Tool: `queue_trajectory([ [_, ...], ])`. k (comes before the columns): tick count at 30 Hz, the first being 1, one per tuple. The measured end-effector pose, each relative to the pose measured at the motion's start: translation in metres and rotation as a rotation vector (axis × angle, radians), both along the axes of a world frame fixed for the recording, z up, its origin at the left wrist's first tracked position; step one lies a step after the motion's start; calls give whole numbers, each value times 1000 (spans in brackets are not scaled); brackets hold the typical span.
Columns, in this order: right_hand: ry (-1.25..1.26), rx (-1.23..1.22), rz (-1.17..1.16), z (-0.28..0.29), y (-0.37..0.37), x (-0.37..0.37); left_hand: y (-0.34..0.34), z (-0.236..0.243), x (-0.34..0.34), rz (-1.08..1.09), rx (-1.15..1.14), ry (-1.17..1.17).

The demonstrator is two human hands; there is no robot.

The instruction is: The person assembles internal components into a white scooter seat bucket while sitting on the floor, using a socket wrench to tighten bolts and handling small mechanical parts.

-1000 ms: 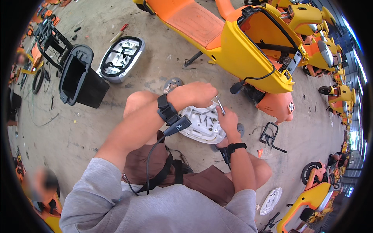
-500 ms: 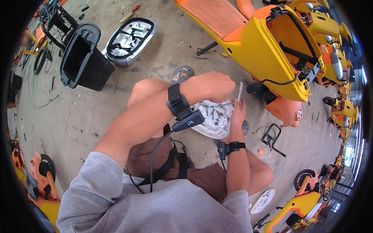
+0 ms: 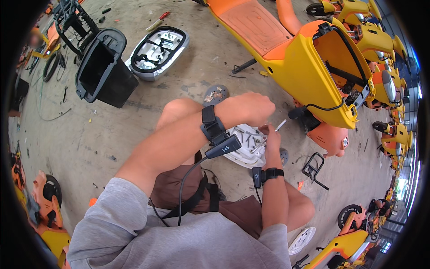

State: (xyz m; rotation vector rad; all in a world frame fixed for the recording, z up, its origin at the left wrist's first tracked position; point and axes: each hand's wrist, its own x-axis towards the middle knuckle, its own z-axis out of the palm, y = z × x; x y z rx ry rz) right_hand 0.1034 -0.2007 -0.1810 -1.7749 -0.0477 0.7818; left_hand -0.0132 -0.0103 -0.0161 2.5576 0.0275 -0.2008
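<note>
On the ground between my legs lies a white ribbed plate (image 3: 239, 151), partly covered by my hands, with several small metal pieces on it. My right hand (image 3: 272, 139) is closed round a thin silver rod-like tool (image 3: 281, 125), slanting from above the fingers down over the plate. Above the plate's far side hangs my left hand (image 3: 252, 107), curled into a fist with its back to the view. Whatever lies inside that fist is hidden.
A yellow and orange scooter body (image 3: 295, 58) stands ahead to the right. A black bin-like box (image 3: 114, 85) and an oval silver-rimmed part (image 3: 159, 51) lie ahead left. A black bent-tube bracket (image 3: 315, 170) rests right of my knee. Several more scooters line the right edge.
The silver tool in my right hand has tipped from nearly upright to a slant across the plate. My left fist stays above it. The whole view has shifted slightly.
</note>
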Motion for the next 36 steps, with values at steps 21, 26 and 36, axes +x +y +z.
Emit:
queue_trajectory([
  [21, -296, -325, -951, -45, -19, 30, -5, 4, 4, -7, -17, -38],
  [26, -809, -832, -772, -31, 3, 12, -1, -5, 6, 9, 4, -60],
  [36, -1040, -651, 495, -17, -20, 28, -16, -36, -4, 132, -27, -414],
])
